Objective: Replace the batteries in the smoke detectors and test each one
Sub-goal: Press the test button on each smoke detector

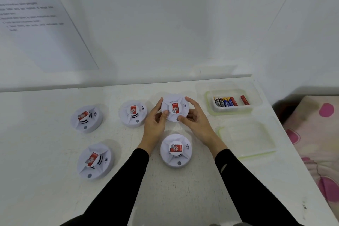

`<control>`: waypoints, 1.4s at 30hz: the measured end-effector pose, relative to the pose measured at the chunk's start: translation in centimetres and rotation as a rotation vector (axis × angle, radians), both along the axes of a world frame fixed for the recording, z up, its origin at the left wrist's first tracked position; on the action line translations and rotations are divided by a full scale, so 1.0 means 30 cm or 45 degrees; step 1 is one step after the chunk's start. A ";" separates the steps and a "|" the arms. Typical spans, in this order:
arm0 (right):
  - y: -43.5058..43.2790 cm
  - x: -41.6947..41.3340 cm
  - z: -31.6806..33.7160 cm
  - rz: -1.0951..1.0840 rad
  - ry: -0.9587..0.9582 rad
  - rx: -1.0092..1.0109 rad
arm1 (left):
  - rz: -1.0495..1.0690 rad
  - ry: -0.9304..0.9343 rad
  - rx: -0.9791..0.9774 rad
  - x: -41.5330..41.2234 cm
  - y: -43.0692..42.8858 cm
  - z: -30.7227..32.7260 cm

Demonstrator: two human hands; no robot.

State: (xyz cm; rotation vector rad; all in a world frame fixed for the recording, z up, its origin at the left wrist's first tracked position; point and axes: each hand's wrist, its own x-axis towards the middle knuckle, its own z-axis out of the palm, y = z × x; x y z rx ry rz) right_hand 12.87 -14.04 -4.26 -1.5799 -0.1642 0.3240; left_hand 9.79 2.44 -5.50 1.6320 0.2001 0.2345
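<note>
White tabletop [55,198] fills the lower field, set against a white wall that carries a printed sheet [36,24] at upper left; the print is too blurred to read. Patterned pink fabric [315,134] lies beyond the table's right edge.

Two clear plastic containers with pale green rims sit at the right of the table. The nearer container [246,138] is close to the right forearm. The far container [231,110] holds loose batteries [225,101] — a group lying side by side at its left, and one red cell [244,100] apart at its right.

Five white, round smoke detectors, each with a red label on its raised centre, occupy the middle of the table. Four rest on the surface: far-left detector [86,119], middle-back detector [133,113], near-left detector [94,160] and near-centre detector [175,149], the last lying between the two black-sleeved forearms.

The held detector [175,107], fifth of the set, is gripped from both sides, label upward, just left of the battery container. Left hand [156,124] clamps its left rim, thumb on the front face; right hand [196,118] clamps its right rim — thumb near the small grey button at the lower edge. Whether its base touches the table cannot be told.
</note>
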 end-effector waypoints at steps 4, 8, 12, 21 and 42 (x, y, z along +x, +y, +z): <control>0.002 0.002 -0.001 -0.008 0.002 0.002 | -0.004 -0.005 -0.013 0.002 0.000 -0.001; 0.001 0.003 -0.004 -0.009 0.001 0.006 | -0.011 -0.007 -0.019 0.001 0.000 -0.003; 0.001 0.006 -0.006 -0.004 0.010 0.018 | -0.011 -0.009 -0.017 0.001 0.000 -0.004; 0.001 0.011 -0.011 0.004 0.017 0.027 | -0.019 -0.007 -0.031 0.001 0.002 -0.004; -0.001 0.010 -0.011 0.002 0.022 0.044 | -0.019 -0.002 -0.035 0.001 0.002 -0.013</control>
